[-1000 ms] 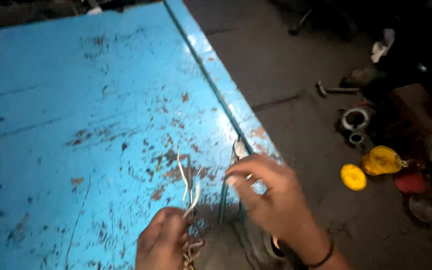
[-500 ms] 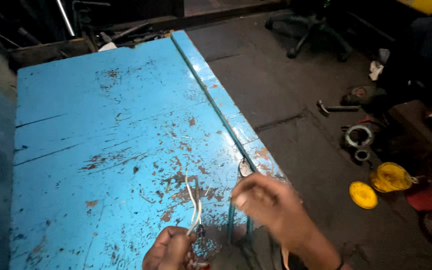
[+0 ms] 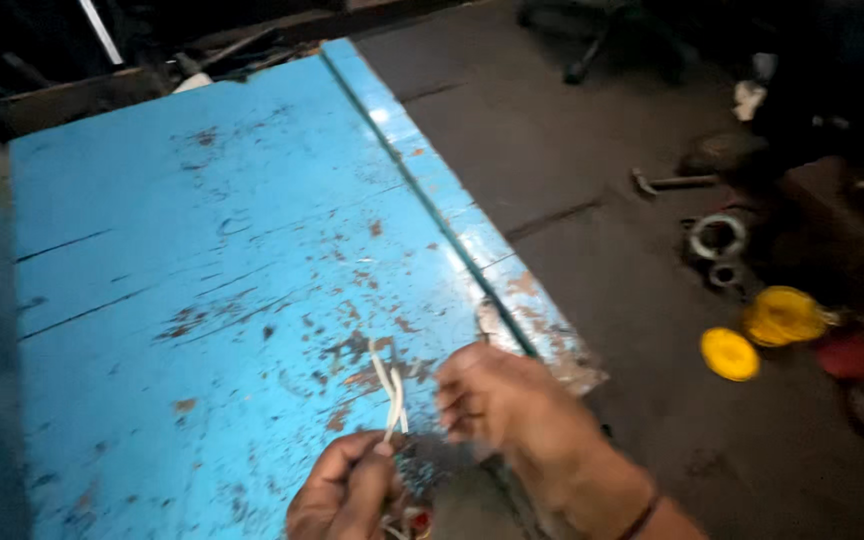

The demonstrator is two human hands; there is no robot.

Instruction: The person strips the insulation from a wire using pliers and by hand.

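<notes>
A: Status on hands?

B: Left hand (image 3: 347, 490) low at frame bottom, fingers pinched on a pale wire loop (image 3: 390, 395). Loop sticks up and slightly away from the pinch, over the blue bench (image 3: 202, 250). Right hand (image 3: 507, 405) just beside it on the right, fingers curled in, loosely closed. Can't tell if they grip anything, too blurred.

A: Touching each other?

B: Near, small gap btwn right fingertips and the wire. No contact visible.

A: Bench cond?

B: Blue paint, chipped, rust-brown patches thickest right under the wire. Metal edge strip (image 3: 432, 210) runs away from the hands along the bench's right side.

A: Anything else around?

B: On the floor (image 3: 572, 180), well to the right of the right hand: yellow disc (image 3: 729, 353), yellow round thing (image 3: 782, 315) just past it, grey ring (image 3: 717, 235) further out. Something small w/ red under left hand (image 3: 414, 520), unclear what.
</notes>
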